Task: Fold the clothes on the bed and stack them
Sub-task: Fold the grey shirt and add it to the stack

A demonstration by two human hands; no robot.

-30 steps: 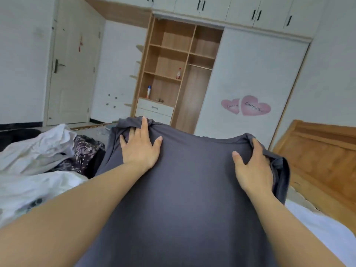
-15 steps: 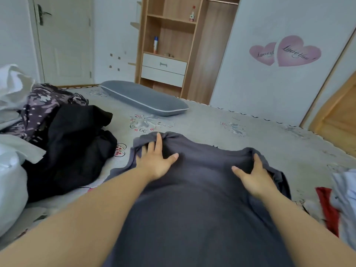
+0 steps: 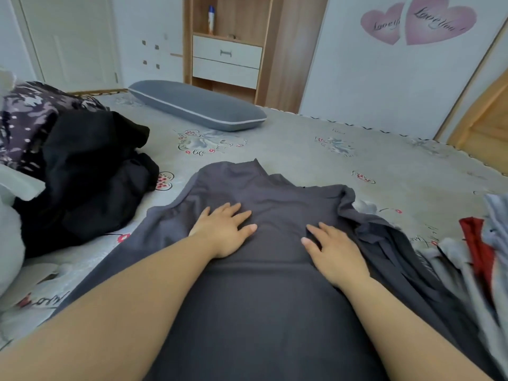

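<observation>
Clothes wait in a crumpled pile [image 3: 68, 171] at the left of the frame, black and patterned. Left hand [image 3: 224, 232] lies flat, fingers spread, on the grey garment [image 3: 261, 298] at centre; right hand [image 3: 334, 257] rests beside it, fingers straight, pinching nothing. This smooth, soft cloth runs lengthwise away from the person across the bed [image 3: 316, 144]. Its bunched right edge lies nearer the right hand.
</observation>
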